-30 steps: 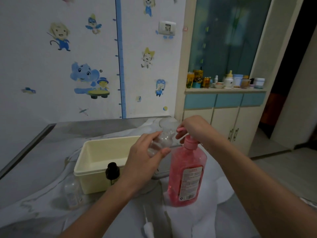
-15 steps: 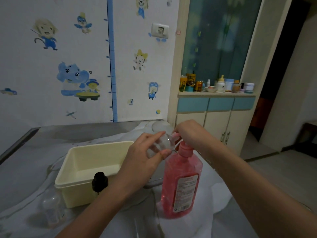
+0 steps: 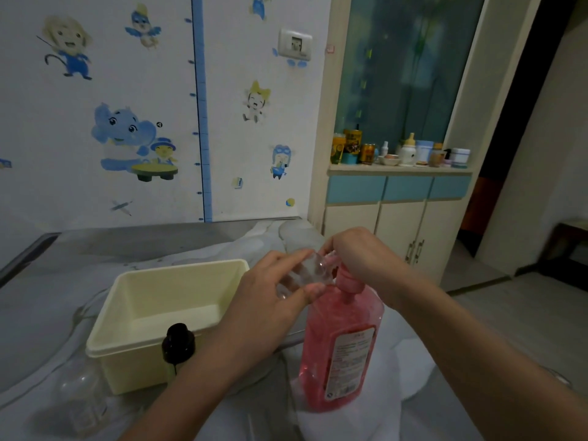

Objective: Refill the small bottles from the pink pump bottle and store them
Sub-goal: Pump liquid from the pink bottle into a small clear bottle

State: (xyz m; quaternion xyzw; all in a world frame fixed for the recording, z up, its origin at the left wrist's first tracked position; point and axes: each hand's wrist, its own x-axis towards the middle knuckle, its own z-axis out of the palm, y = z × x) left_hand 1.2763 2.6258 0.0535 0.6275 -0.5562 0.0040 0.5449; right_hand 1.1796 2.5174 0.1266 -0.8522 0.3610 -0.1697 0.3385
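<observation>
Your left hand (image 3: pixel 267 300) grips a small clear bottle (image 3: pixel 305 273), fingers & thumb curled round it, tilted w/ its mouth at the pump spout. Your right hand (image 3: pixel 356 253) sits on the pump head of the pink bottle (image 3: pixel 340 342), fingers curled over it. Pink bottle stands upright on the white cloth (image 3: pixel 397 370), just right of the cream tub (image 3: pixel 152 313). Black-capped bottle (image 3: pixel 178 342) is in front of the tub; another clear bottle (image 3: pixel 81 396) stands near it, at lower left.

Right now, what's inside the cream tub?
The cream tub shows bare walls and floor, nothing in it. Its near right corner is hidden behind the left hand and the dark-capped bottle.
</observation>
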